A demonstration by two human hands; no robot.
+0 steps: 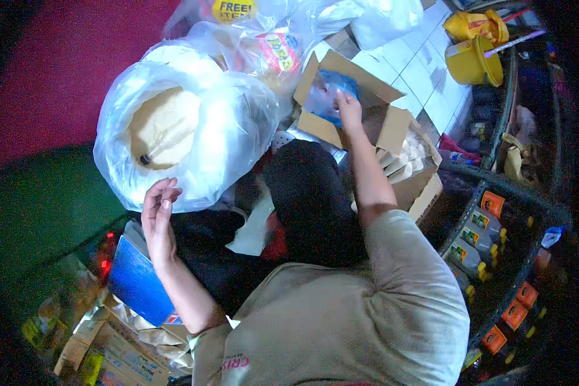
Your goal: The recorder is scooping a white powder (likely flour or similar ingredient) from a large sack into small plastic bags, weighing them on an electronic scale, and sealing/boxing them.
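Beige shirt (341,321) nearest, blue plastic (321,96) lies beneath the right hand (349,111).

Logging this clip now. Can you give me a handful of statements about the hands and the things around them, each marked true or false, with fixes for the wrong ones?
1. The right hand is at the open cardboard box. True.
2. The left hand is holding a scoop. False: no held thing shows in it; it is at the near edge of the plastic bag.
3. The plastic bag is open at the top, showing pale contents. True.
4. The plastic in the cardboard box is red. False: it is blue plastic.
5. A yellow bucket is at the upper right of the picture. True.
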